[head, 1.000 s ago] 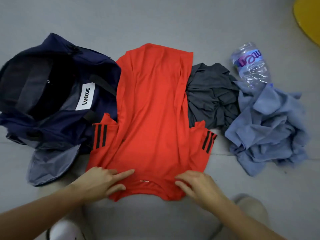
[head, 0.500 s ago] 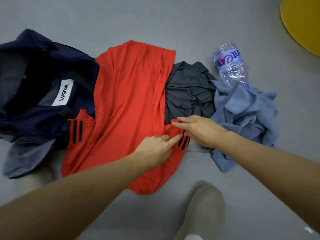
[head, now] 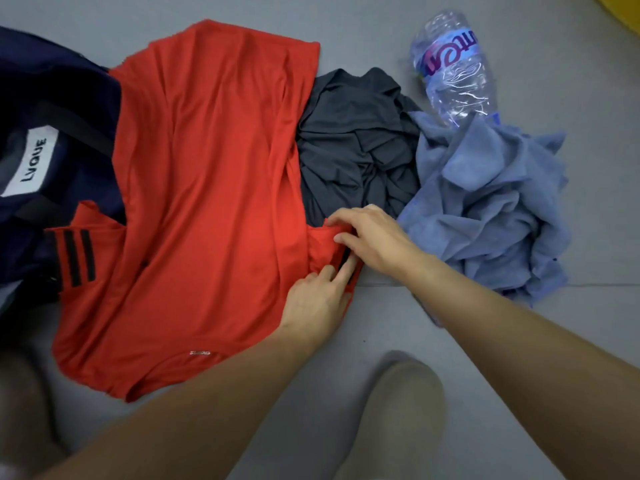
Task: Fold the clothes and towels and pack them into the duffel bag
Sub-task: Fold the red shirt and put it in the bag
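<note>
A red shirt (head: 207, 202) with black sleeve stripes lies spread flat on the grey floor, collar towards me. Its left edge overlaps the open navy duffel bag (head: 59, 109) with a white label. Both hands are at the shirt's right sleeve. My left hand (head: 318, 299) rests on the sleeve with fingers straight across the black stripes. My right hand (head: 370, 237) pinches the sleeve's bunched upper edge between thumb and fingers. A crumpled dark grey garment (head: 353, 143) lies right of the shirt, and a crumpled blue towel (head: 485, 202) beyond it.
A clear plastic water bottle (head: 453, 71) lies on its side at the towel's far edge. A yellow object (head: 627, 8) shows at the top right corner. My socked foot (head: 405, 410) is on the floor below my arms.
Both hands left the collar and moved to the right sleeve. My right hand now pinches the sleeve, which has bunched up, and the view has moved closer.
</note>
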